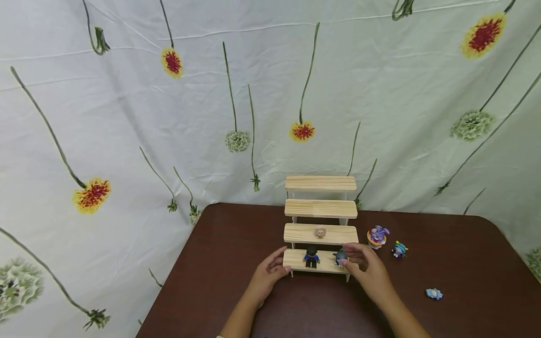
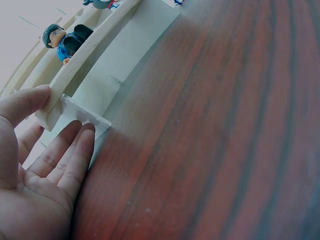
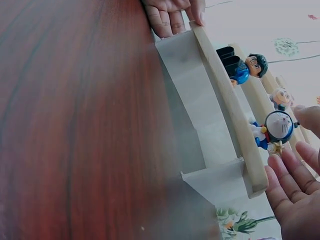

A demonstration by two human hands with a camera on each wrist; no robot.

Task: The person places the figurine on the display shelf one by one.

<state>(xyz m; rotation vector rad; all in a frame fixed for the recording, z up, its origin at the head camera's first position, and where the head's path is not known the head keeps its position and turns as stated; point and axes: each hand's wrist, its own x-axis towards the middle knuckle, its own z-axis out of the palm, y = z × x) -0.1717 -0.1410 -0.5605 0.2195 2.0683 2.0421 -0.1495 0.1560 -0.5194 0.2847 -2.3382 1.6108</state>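
A tiered wooden display stand (image 1: 320, 183) with clear legs stands on the dark table. My left hand (image 1: 266, 277) holds the left end of its lowest shelf, thumb against the board (image 2: 75, 70) and the other fingers beside the clear leg. On that shelf a toy figure with black hair and a blue top (image 1: 311, 258) sits near the middle. My right hand (image 1: 372, 272) is at the shelf's right side, holding a blue-and-white cat figurine (image 3: 279, 125) between thumb and fingertips. The figurine is upright, its feet at the board.
A small pale head-like figurine (image 1: 320, 232) rests one tier up. Right of the stand lie a purple figurine in a cup-like base (image 1: 377, 236), a small blue-and-yellow figurine (image 1: 399, 249) and a light blue figurine (image 1: 434, 294). A flowered cloth (image 1: 190, 117) hangs behind the table (image 1: 211, 244).
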